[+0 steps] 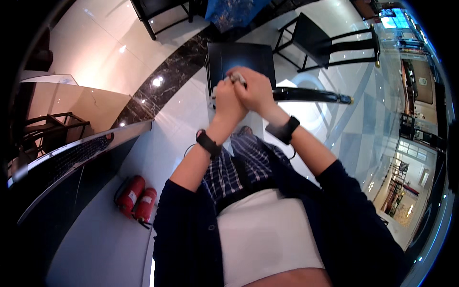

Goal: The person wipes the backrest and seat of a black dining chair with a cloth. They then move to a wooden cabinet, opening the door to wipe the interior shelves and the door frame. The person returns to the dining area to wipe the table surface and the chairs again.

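My left hand [229, 102] and my right hand [256, 88] are pressed together in front of me, both closed around a crumpled pale grey cloth [237, 77]. A bit of the cloth shows between the knuckles, and another pale edge pokes out at the left side of my left hand. Most of it is hidden by my fingers. Below the hands stands a black wooden chair, its dark seat [244, 53] partly covered by them. The chair's back [308, 95] reaches out to the right. I cannot tell whether the cloth touches the chair.
A second black chair [312, 41] stands at the upper right, a third [163, 9] at the top. Blue fabric [233, 14] hangs at the top edge. Two red fire extinguishers [132, 193] sit on the floor at left, beside a dark counter [82, 179]. A dark marble band [161, 71] crosses the glossy floor.
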A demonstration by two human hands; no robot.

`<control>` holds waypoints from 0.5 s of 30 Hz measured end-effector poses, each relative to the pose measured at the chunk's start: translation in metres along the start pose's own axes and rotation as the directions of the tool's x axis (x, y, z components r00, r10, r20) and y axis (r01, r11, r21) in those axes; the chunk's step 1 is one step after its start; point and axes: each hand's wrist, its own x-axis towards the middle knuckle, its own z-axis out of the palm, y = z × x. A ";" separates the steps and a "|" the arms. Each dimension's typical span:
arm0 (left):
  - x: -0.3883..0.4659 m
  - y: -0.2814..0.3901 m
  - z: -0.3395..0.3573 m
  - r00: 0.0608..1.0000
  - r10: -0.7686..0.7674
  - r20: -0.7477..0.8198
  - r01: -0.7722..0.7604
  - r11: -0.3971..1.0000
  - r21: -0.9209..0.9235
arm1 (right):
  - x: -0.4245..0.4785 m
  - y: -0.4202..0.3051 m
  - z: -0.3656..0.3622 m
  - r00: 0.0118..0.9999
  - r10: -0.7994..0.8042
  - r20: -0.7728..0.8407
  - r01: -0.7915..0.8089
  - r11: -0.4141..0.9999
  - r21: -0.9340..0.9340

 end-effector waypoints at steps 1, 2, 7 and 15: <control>0.004 0.001 -0.002 1.000 0.002 -0.011 -0.001 0.999 0.034 | 0.005 0.002 -0.001 0.999 0.014 0.033 -0.014 1.000 -0.005; 0.003 0.002 -0.001 1.000 0.005 -0.022 -0.004 0.998 0.068 | 0.003 0.003 -0.001 0.997 0.029 0.065 -0.029 1.000 -0.011; 0.008 0.000 0.002 0.998 0.027 -0.052 -0.022 0.994 0.106 | 0.001 0.009 -0.003 0.999 0.014 0.043 -0.015 1.000 0.017; -0.005 -0.006 0.019 0.967 -0.002 -0.253 0.045 0.986 0.161 | -0.007 0.028 -0.009 0.943 -0.328 -0.053 0.329 0.944 0.019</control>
